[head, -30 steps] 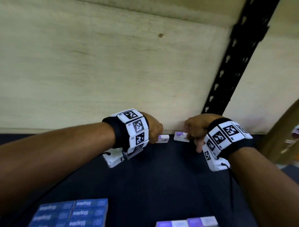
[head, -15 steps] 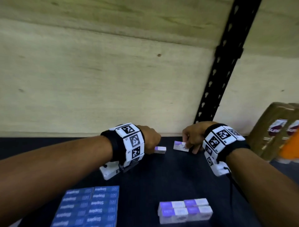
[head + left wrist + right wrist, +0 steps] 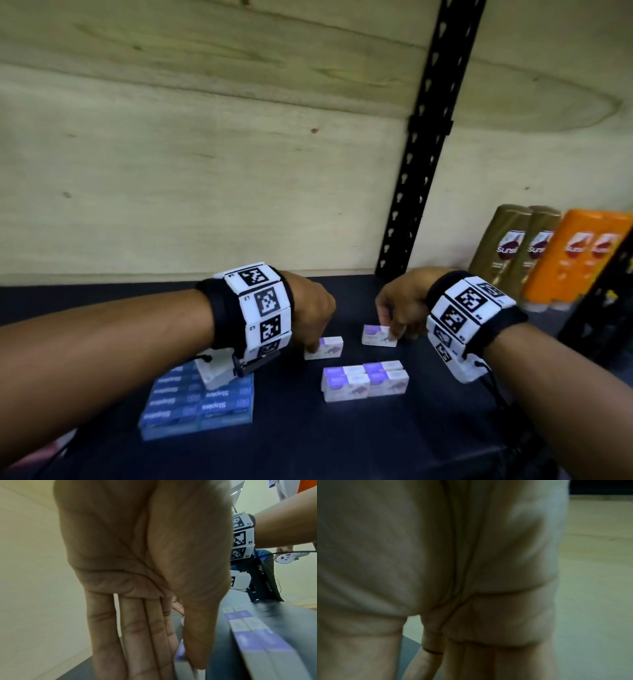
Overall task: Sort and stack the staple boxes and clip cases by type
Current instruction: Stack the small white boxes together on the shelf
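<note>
Two small purple-and-white boxes lie on the dark shelf (image 3: pixel 342 442). My left hand (image 3: pixel 312 348) pinches the left one (image 3: pixel 327 346) at its left end; in the left wrist view that box (image 3: pixel 180 651) sits between my thumb and straight fingers. With curled fingers my right hand (image 3: pixel 394 334) grips the right box (image 3: pixel 376 335) at its right end. Just in front of both stands a stack of matching purple-and-white boxes (image 3: pixel 364 380). A block of blue Staples boxes (image 3: pixel 198 404) lies under my left wrist. The right wrist view is dark and shows only my palm.
Gold bottles (image 3: pixel 507 253) and orange bottles (image 3: pixel 582 260) stand at the back right. A black perforated upright (image 3: pixel 421 154) runs up the plywood back wall (image 3: pixel 205 171). Another person's hand holds a white controller (image 3: pixel 286 557) beyond the shelf.
Both hands have drawn their small boxes from the back wall towards me, close to the purple-and-white stack. The head view has tilted down, and the bottles have come into sight.
</note>
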`<act>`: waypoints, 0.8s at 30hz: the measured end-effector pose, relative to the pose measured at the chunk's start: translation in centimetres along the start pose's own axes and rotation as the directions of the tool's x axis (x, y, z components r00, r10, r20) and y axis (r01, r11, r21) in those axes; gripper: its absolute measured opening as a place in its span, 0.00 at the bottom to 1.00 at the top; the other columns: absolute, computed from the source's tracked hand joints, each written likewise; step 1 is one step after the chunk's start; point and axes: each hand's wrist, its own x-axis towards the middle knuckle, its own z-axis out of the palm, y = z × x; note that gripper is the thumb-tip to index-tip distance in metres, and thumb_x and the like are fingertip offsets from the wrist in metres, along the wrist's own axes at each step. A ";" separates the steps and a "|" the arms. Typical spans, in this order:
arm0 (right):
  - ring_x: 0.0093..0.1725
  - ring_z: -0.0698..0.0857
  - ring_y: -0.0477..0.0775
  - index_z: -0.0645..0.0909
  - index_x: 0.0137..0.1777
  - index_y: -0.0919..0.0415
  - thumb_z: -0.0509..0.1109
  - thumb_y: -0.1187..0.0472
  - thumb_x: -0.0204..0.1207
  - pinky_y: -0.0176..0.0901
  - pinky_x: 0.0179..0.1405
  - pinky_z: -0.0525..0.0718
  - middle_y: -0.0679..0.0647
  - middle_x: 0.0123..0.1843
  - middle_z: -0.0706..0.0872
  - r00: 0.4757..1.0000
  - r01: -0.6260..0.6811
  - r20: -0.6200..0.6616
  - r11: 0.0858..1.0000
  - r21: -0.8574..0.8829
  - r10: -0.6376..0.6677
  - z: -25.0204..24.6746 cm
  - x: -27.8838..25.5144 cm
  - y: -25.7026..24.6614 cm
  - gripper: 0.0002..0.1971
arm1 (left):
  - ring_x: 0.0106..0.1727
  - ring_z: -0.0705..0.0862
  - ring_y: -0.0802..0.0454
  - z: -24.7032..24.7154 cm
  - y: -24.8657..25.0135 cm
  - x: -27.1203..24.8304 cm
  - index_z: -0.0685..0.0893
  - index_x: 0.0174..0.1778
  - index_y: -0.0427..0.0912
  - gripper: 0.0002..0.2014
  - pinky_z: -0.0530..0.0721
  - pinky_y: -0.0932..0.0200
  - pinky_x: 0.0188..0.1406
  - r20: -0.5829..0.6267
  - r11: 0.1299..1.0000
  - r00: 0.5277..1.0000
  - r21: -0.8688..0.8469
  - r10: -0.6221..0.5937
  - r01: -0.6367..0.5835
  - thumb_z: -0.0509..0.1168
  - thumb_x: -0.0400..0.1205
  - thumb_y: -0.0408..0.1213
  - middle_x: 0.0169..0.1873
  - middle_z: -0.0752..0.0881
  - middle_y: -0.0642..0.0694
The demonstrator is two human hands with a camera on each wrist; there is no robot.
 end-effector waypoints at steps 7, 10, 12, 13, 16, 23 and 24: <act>0.48 0.87 0.56 0.82 0.66 0.68 0.76 0.66 0.78 0.43 0.44 0.87 0.57 0.49 0.89 0.999 -0.009 0.034 0.998 0.068 0.007 1.5 -2.1 0.5 0.18 | 0.34 0.81 0.60 1.0 1.0 -2.2 0.86 0.60 0.42 0.13 0.79 0.67 0.35 -0.004 0.998 1.000 -0.064 0.022 -0.022 0.72 0.80 0.40 0.43 0.90 0.50; 0.47 0.87 0.55 0.83 0.66 0.67 0.76 0.66 0.78 0.43 0.43 0.87 0.64 0.58 0.90 0.998 -0.007 0.061 0.998 0.066 0.003 1.9 -2.9 0.3 0.17 | 0.24 0.77 0.63 0.7 2.1 -2.7 0.86 0.60 0.40 0.13 0.74 0.70 0.22 0.041 1.000 0.999 -0.005 0.015 -0.015 0.70 0.82 0.42 0.26 0.80 0.57; 0.43 0.87 0.53 0.84 0.64 0.66 0.76 0.66 0.78 0.41 0.38 0.87 0.63 0.58 0.90 0.999 -0.003 0.041 0.999 0.048 0.001 2.1 -3.2 0.2 0.16 | 0.27 0.75 0.62 0.7 2.1 -3.0 0.86 0.59 0.40 0.13 0.74 0.69 0.22 0.034 1.000 0.999 -0.004 0.016 -0.016 0.69 0.82 0.43 0.26 0.79 0.57; 0.40 0.87 0.51 0.84 0.64 0.65 0.75 0.66 0.78 0.39 0.34 0.86 0.61 0.55 0.91 1.000 -0.001 0.027 0.999 0.039 0.000 2.3 -3.4 0.1 0.15 | 0.27 0.76 0.62 0.8 2.0 -3.2 0.86 0.58 0.40 0.13 0.75 0.70 0.22 0.035 1.000 0.999 -0.014 0.015 -0.015 0.70 0.81 0.42 0.27 0.81 0.56; 0.30 0.85 0.44 0.83 0.67 0.61 0.74 0.69 0.78 0.32 0.25 0.84 0.50 0.40 0.89 1.000 0.002 0.028 1.000 0.010 -0.002 2.4 -4.1 -0.2 0.17 | 0.39 0.85 0.54 1.2 1.3 -3.2 0.85 0.60 0.40 0.17 0.83 0.67 0.35 0.063 0.995 0.998 -0.093 0.030 -0.024 0.73 0.77 0.42 0.45 0.90 0.47; 0.39 0.85 0.46 0.76 0.73 0.52 0.83 0.59 0.70 0.37 0.37 0.88 0.54 0.62 0.87 0.997 0.015 0.082 0.999 -0.053 -0.010 3.1 -5.6 -0.9 0.31 | 0.57 0.86 0.47 2.3 1.8 -3.3 0.79 0.65 0.51 0.30 0.85 0.52 0.54 0.110 0.986 0.993 -0.162 0.048 -0.030 0.80 0.69 0.51 0.57 0.88 0.46; 0.45 0.86 0.50 0.76 0.73 0.51 0.83 0.58 0.69 0.43 0.46 0.89 0.56 0.65 0.86 0.997 0.017 0.078 0.998 -0.058 -0.012 3.4 -5.5 -1.1 0.32 | 0.57 0.86 0.48 2.5 1.9 -3.3 0.80 0.64 0.51 0.29 0.86 0.52 0.54 0.098 0.985 0.994 -0.173 0.041 -0.024 0.80 0.69 0.53 0.56 0.87 0.47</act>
